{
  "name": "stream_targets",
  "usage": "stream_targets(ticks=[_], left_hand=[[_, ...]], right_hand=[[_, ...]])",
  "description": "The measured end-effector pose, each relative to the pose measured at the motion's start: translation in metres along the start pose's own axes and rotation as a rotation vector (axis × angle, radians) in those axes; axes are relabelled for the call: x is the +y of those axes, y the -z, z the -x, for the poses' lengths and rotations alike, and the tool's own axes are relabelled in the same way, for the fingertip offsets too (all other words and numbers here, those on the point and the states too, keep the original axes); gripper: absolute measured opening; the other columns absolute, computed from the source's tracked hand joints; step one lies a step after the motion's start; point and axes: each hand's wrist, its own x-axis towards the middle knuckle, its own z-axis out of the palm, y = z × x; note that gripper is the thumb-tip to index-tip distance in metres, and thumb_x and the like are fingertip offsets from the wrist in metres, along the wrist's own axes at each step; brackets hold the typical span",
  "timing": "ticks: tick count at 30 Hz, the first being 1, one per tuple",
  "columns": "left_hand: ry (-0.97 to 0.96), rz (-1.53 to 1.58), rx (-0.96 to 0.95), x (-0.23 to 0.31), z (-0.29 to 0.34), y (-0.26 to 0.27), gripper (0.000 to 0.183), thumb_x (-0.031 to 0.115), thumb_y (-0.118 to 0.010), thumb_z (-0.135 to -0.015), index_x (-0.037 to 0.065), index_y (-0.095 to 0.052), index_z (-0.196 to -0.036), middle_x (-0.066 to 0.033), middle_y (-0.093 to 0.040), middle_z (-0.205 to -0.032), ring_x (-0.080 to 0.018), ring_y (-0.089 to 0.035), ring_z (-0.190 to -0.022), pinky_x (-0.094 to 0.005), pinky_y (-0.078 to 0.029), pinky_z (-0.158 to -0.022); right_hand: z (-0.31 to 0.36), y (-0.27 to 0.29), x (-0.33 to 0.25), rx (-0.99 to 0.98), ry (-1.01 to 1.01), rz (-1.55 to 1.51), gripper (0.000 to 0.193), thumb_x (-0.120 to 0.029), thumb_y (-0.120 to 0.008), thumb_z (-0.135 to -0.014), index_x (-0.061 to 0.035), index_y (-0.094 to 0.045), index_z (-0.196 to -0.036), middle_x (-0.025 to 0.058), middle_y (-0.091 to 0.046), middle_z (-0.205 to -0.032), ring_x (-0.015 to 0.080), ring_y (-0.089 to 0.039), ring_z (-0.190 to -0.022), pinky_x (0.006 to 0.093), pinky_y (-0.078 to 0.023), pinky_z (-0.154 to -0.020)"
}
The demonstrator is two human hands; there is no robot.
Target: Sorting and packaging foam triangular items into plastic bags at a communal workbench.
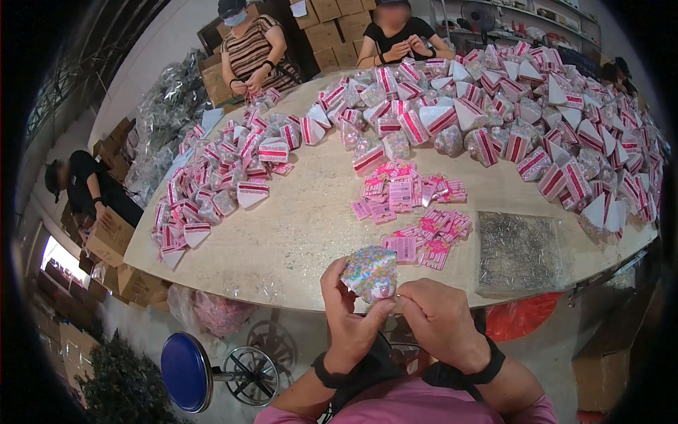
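Over the table's near edge, my left hand [345,316] is closed around a cake-slice-shaped ornament [370,271]. Pastel sprinkles cover its white, glittery surface, and its narrower end points toward me. My right hand [439,318] is closed in a pinch right beside that end; whatever its fingertips hold is too small to make out. Just beyond my hands lie loose piles of pink printed tags [400,194]. To their right, a shallow clear tray [519,251] holds a tangle of thin metal pins or wires.
A large heap of similar ornaments [487,106] covers the back and right of the table [304,205]; a smaller heap [212,184] lies left. Several people work around it. A blue stool [186,371] stands at lower left, and cardboard boxes [111,237] are stacked at left.
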Motion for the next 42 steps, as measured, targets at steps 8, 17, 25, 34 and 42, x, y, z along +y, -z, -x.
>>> stream_targets(ticks=[8, 17, 25, 34, 42], left_hand=[[-0.058, -0.149, 0.0, -0.007, 0.006, 0.003, 0.078, 0.005, -0.074, -0.073, -0.002, -0.026, -0.134, -0.015, -0.03, -0.131, -0.024, -0.042, -0.117, -0.0343, -0.044, -0.091], [-0.165, -0.363, 0.067, -0.006, 0.006, -0.001, 0.076, 0.005, -0.076, -0.069, 0.0, -0.033, -0.131, -0.0176, -0.032, -0.127, -0.0259, -0.043, -0.113, -0.0326, -0.048, -0.083], [-0.277, -0.557, 0.06, -0.002, 0.006, -0.002, 0.077, 0.006, -0.079, -0.064, 0.0, -0.036, -0.127, -0.021, -0.036, -0.12, -0.0266, -0.045, -0.103, -0.0299, -0.046, -0.074], [-0.204, -0.529, 0.008, 0.0, 0.01, -0.001, 0.077, -0.001, -0.076, -0.064, 0.0, -0.032, -0.128, -0.0142, -0.032, -0.123, -0.0247, -0.042, -0.113, -0.0348, -0.044, -0.091], [-0.118, -0.422, -0.043, -0.002, 0.007, 0.011, 0.075, 0.008, -0.08, -0.061, 0.0, -0.041, -0.125, -0.0208, -0.042, -0.117, -0.0311, -0.047, -0.106, -0.0351, -0.048, -0.079]], right_hand=[[0.004, -0.003, 0.008, 0.008, 0.08, 0.172, 0.014, -0.005, -0.058, -0.075, -0.0017, -0.055, -0.088, 0.0114, -0.054, -0.072, 0.029, -0.057, -0.064, 0.0383, -0.046, -0.054], [0.006, -0.007, 0.012, 0.06, 0.074, 0.212, 0.011, -0.004, -0.058, -0.073, -0.003, -0.053, -0.083, 0.0106, -0.05, -0.065, 0.0284, -0.055, -0.058, 0.0381, -0.044, -0.051], [0.008, -0.007, 0.013, 0.075, 0.057, 0.225, 0.009, -0.004, -0.058, -0.074, -0.0032, -0.052, -0.081, 0.011, -0.05, -0.065, 0.0293, -0.055, -0.059, 0.0388, -0.044, -0.051], [0.008, -0.006, 0.012, 0.056, -0.057, 0.167, 0.012, -0.006, -0.057, -0.079, -0.0018, -0.054, -0.09, 0.0145, -0.054, -0.066, 0.0321, -0.057, -0.061, 0.0411, -0.044, -0.053], [-0.004, -0.003, 0.011, -0.121, -0.694, -0.738, 0.042, -0.001, -0.057, -0.081, -0.0006, -0.044, -0.121, 0.0037, -0.055, -0.062, 0.0089, -0.054, -0.059, 0.0226, -0.041, -0.051]])
